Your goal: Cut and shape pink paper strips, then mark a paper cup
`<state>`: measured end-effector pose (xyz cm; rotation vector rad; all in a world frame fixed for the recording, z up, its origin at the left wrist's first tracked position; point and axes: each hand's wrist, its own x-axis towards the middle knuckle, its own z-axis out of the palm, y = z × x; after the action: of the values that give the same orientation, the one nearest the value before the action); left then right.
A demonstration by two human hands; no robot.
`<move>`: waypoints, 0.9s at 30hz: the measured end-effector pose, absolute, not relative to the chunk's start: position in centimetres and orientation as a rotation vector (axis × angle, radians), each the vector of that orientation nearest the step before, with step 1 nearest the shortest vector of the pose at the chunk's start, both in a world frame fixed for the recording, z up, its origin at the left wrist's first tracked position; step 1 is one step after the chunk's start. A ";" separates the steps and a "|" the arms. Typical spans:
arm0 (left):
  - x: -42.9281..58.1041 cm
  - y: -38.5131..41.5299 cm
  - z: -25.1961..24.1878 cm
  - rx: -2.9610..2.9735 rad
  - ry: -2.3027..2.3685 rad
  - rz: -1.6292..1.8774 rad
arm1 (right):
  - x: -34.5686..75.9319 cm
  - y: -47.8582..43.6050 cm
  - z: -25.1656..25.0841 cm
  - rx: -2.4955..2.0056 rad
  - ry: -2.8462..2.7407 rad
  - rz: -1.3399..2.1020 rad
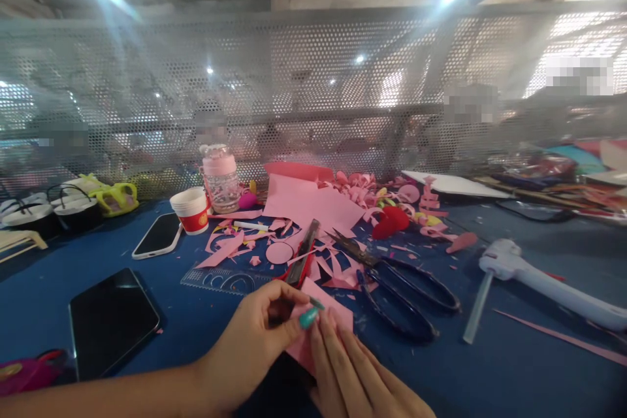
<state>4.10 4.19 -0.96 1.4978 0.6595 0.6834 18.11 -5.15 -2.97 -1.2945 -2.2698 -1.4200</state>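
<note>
Both my hands meet over a small pink paper piece (331, 311) at the front edge of the blue table (206, 320). My left hand (255, 346) curls in a pinch, thumb and fingers closed on the paper's left edge. My right hand (353, 372) lies on the paper with its fingers stretched out flat, pressing it down. Just beyond them lie a red-and-black utility knife (302, 255) and black scissors (401, 284).
Pink paper sheets and scraps (313, 206) litter the middle. A clear ruler (220, 279), two phones (112, 320) (159, 235), a paper cup (192, 210), a pink bottle (221, 177) and a white glue gun (548, 281) surround them. A perforated metal screen (313, 91) walls the far side.
</note>
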 end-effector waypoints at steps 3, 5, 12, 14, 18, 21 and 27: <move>4.0 4.8 -0.4 1.492 0.672 0.808 | 17.7 -4.8 -2.2 -1.277 -2.182 -1.303; 3.9 5.6 -0.1 1.505 0.624 0.904 | 17.3 -4.5 -1.6 -1.282 -2.115 -1.174; 3.3 7.6 -0.5 1.889 0.748 1.196 | 18.8 -4.6 0.6 -1.276 -2.059 -0.950; 3.3 7.5 -0.4 1.866 0.750 1.180 | 20.4 -4.5 1.2 -1.286 -2.041 -1.039; 3.5 7.1 -0.1 1.746 0.639 1.088 | 24.0 -3.4 2.3 -1.713 -1.875 -1.024; 3.6 7.3 -0.2 1.738 0.628 1.100 | 25.9 -2.4 2.7 -2.073 -1.847 -0.846; 3.7 7.5 -0.2 1.739 0.715 0.990 | 28.1 -2.3 2.4 -2.221 -2.002 -0.516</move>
<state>3.74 7.48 -0.19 1.7388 0.7155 0.9903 28.10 -2.34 2.41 -2.2207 -2.0022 -0.5164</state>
